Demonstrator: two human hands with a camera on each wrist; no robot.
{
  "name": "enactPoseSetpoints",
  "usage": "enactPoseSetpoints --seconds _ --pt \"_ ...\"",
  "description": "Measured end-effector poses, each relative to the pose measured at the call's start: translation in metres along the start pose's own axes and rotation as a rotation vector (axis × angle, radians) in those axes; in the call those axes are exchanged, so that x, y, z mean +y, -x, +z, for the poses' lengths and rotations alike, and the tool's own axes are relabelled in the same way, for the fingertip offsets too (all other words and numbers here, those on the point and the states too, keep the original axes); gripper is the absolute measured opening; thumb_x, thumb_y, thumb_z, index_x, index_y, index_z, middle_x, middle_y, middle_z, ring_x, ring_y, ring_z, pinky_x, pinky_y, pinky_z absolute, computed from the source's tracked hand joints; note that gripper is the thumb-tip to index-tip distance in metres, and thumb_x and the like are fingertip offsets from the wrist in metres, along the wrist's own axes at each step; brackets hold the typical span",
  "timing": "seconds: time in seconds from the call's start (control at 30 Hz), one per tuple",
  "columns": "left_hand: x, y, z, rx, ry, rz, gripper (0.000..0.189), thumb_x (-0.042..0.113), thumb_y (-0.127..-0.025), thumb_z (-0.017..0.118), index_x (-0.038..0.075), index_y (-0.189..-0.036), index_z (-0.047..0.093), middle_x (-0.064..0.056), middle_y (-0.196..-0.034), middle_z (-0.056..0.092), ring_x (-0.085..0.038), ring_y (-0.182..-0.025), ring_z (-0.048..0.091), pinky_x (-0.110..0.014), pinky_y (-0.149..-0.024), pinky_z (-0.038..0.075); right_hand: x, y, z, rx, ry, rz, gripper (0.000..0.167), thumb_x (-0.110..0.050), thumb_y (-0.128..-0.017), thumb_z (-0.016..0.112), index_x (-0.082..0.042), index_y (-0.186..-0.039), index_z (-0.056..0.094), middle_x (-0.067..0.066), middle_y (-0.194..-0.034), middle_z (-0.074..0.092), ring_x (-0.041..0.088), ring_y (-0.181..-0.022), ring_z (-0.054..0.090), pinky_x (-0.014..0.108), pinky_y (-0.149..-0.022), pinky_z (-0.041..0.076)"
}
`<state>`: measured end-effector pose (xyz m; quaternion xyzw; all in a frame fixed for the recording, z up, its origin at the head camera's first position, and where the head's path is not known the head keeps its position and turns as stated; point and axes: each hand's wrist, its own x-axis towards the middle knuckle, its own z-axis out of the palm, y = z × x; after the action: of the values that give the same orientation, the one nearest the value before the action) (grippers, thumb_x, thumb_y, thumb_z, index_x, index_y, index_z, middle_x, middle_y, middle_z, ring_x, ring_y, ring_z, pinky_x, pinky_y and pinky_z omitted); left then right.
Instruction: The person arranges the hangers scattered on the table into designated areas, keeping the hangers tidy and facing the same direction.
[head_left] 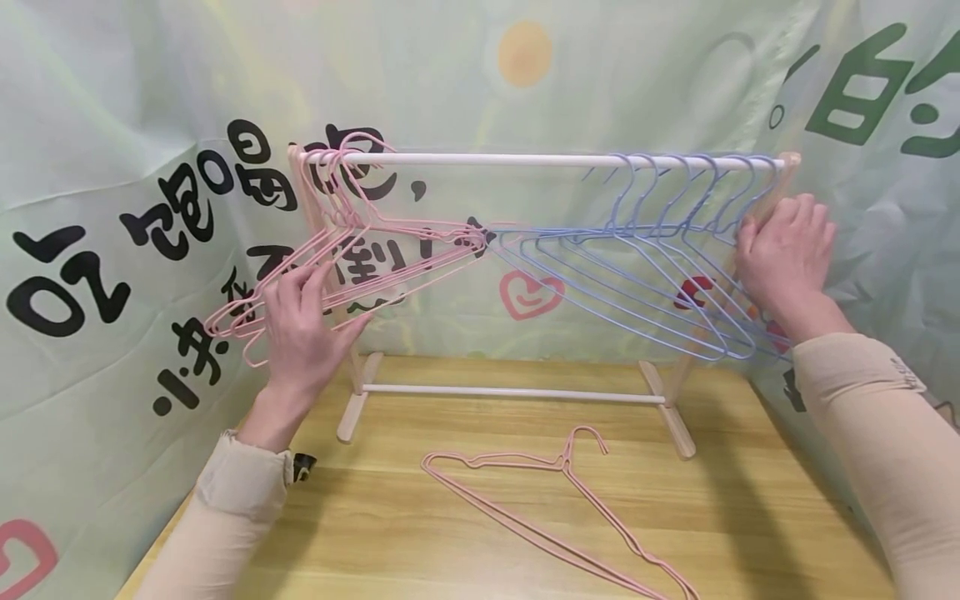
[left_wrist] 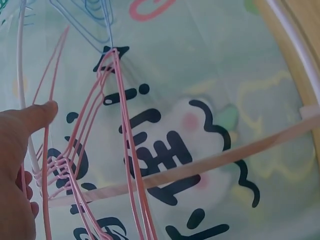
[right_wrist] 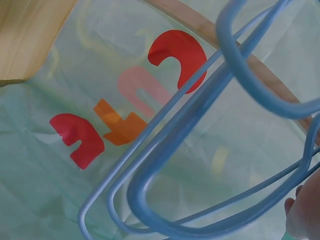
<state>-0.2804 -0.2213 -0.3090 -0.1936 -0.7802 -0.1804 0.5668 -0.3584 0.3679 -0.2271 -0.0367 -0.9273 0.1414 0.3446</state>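
Note:
My left hand (head_left: 303, 329) grips a pink wire hanger (left_wrist: 47, 150) by its lower part, with thumb and fingers around the wire. Its hook (head_left: 363, 137) stands higher than the others at the left end of the rack's white top rod (head_left: 487, 159). Several more pink hangers (head_left: 330, 225) hang there, close together. My right hand (head_left: 787, 250) holds the wooden right post (head_left: 768, 200) of the rack below the rod's end; in the right wrist view only its edge (right_wrist: 305, 215) shows. Several blue hangers (head_left: 660, 242) hang beside it on the right half of the rod.
Pink hanger wires (head_left: 517, 521), doubled in outline, lie on the wooden table (head_left: 390, 517) in front of the rack. A lower white bar (head_left: 510, 393) joins the rack's feet. Printed cloth (head_left: 450, 75) hangs behind and at both sides.

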Motion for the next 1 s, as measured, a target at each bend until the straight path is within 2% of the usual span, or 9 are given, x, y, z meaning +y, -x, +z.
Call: enactPoseSetpoints --seconds 0.33,0.6,1.0 --pt "-0.009 -0.006 0.002 -0.039 -0.089 -0.028 0.089 0.017 -0.065 0.099 -0.005 -0.140 0.056 -0.029 -0.125 0.054 -0.046 -0.105 0.042 -0.057 -0.094 0.034 -0.001 0.000 -0.001 0.011 -0.001 -0.005 0.042 -0.027 -0.104 0.035 0.014 -0.106 0.039 0.030 -0.102 0.033 0.051 -0.100 0.030 0.061 -0.088 0.023" --pt "-0.017 0.005 0.008 -0.069 -0.123 -0.033 0.091 0.017 -0.064 0.100 -0.005 -0.141 0.055 -0.029 -0.127 0.055 -0.044 -0.103 0.043 -0.055 -0.092 0.034 0.000 0.000 0.000 0.008 0.006 -0.008 0.042 -0.028 -0.104 0.036 0.014 -0.104 0.038 0.029 -0.101 0.033 0.051 -0.099 0.030 0.061 -0.088 0.023" --pt "-0.031 0.012 0.019 -0.042 -0.211 -0.029 0.088 0.018 -0.068 0.097 0.000 -0.142 0.053 -0.026 -0.127 0.053 -0.043 -0.103 0.043 -0.054 -0.091 0.036 -0.001 0.000 0.000 0.018 0.001 -0.009 0.042 -0.027 -0.104 0.036 0.015 -0.105 0.039 0.030 -0.102 0.033 0.052 -0.101 0.030 0.062 -0.089 0.023"
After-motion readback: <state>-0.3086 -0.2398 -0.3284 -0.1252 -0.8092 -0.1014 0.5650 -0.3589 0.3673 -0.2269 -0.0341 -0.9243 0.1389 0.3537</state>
